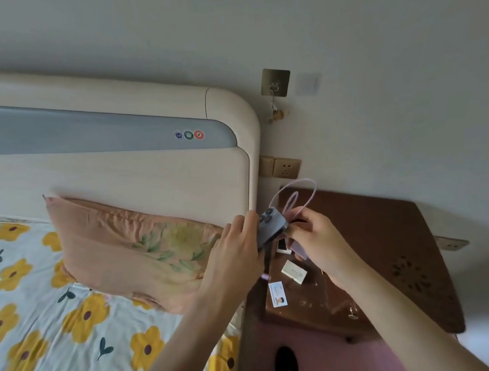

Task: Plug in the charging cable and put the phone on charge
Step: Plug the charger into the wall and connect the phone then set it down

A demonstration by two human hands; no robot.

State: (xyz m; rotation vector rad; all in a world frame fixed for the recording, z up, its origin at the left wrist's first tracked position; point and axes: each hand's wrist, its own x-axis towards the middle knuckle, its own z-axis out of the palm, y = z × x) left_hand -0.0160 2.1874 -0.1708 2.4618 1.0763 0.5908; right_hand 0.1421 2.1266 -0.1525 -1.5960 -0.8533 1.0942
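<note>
Bedside nightstand (pixel 385 233) below wall socket (pixel 287 168). Left hand (pixel 236 244) gripping phone (pixel 272 227); right hand (pixel 313 235) pinching cable (pixel 293 193). Advisable: steadying phone, aligning plug squarely.

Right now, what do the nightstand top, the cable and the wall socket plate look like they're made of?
Nightstand: dark reddish-brown wood, glossy; light reflects near its front edge.
Cable: pale pink, matte, perhaps braided; too blurred to confirm.
Socket plate: gold-toned, brushed-metal look, possibly plastic.
</note>
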